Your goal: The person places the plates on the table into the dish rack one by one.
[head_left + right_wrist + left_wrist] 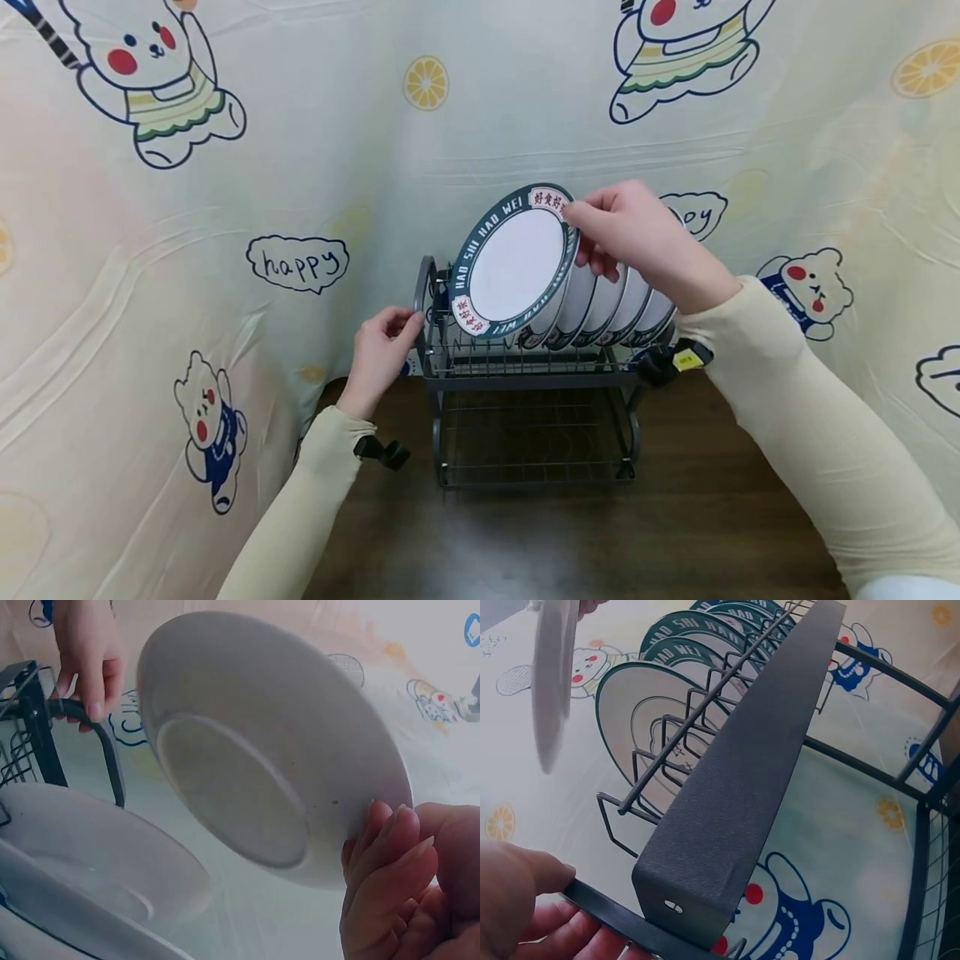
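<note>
My right hand (648, 242) pinches a white plate (517, 262) by its edge, thumb on the face and fingers behind. The plate has a dark green lettered rim and is held tilted above the left part of a dark metal dish rack (532, 382). From the right wrist view, the plain white underside of this plate (240, 690) shows. With thumb and fingers my left hand (381, 358) grips the rack's left end bar (611, 916). Several similar plates (600, 304) stand on edge in the rack's upper tier, to the right of the held one.
Below the plates is the rack's lower wire tier (532, 442). The rack stands on a dark brown wood-look surface (525, 542). A pale cloth (337, 125) with printed bears and orange slices hangs behind and at the sides.
</note>
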Tool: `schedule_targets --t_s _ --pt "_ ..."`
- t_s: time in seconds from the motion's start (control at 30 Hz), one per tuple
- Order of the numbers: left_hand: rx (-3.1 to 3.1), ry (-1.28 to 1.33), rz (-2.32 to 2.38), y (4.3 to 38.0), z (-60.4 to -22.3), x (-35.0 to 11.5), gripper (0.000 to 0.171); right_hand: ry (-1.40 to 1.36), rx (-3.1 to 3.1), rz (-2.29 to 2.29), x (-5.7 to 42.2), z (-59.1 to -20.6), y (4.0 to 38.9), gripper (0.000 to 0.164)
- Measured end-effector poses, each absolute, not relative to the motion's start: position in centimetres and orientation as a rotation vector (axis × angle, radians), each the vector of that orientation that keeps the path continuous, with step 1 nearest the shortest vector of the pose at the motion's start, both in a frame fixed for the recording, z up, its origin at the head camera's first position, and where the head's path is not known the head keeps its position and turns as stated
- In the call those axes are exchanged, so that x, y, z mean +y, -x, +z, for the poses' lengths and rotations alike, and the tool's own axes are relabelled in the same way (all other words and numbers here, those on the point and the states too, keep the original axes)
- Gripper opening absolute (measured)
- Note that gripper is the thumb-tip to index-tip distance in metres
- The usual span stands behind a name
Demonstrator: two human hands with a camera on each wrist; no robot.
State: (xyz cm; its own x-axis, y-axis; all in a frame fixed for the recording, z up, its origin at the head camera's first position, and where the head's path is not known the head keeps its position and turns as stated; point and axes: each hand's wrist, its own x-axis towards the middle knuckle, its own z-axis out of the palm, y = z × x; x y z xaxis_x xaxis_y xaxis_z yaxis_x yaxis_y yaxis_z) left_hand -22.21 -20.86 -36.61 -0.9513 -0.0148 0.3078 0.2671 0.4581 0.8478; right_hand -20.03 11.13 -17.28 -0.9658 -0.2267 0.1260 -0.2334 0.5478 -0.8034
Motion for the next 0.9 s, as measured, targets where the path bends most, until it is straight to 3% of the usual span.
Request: schedule_targets --t_s 0.4,0.63,0.9 --pt "-2.454 0.267 -1.458 22.5 -36.6 -20.9 0.031 -0.477 -2.897 1.072 8.5 -13.8 23.0 0.043" --pt "-2.437 0.281 -1.447 22.7 -36.8 -21.0 0.030 -0.527 -2.948 0.779 7.0 -13.8 24.3 0.051" --pt "-2.427 0.274 -1.453 22.8 -37.0 -21.0 0.030 -0.539 -2.998 0.582 5.9 -14.2 25.5 0.047"
